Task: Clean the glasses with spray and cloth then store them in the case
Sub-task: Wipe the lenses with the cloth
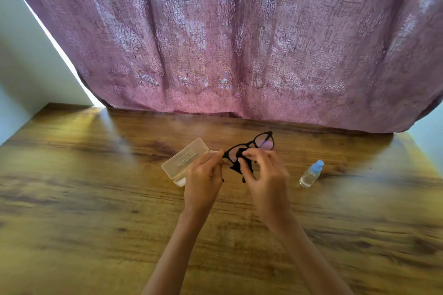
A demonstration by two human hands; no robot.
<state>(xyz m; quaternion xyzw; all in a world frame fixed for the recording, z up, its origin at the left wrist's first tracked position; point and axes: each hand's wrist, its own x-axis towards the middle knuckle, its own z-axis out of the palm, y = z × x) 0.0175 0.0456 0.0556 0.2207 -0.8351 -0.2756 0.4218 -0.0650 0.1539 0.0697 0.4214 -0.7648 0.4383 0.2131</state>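
Black-framed glasses (263, 142) are held up above the wooden table (96, 199). My left hand (203, 179) pinches the frame at its left end. My right hand (266, 175) presses a small black cloth (239, 163) against the left lens, thumb and fingers on either side. The right lens is uncovered and shows a purple sheen. A clear plastic case (183, 158) lies open just left of my hands, its lid tipped back and its base partly hidden behind my left hand. A small clear spray bottle (311, 174) with a blue cap stands to the right.
A mauve patterned curtain (239, 43) hangs along the table's far edge. A pale wall (24, 55) meets the table on the left. Bare wood lies in front of my forearms and to both sides.
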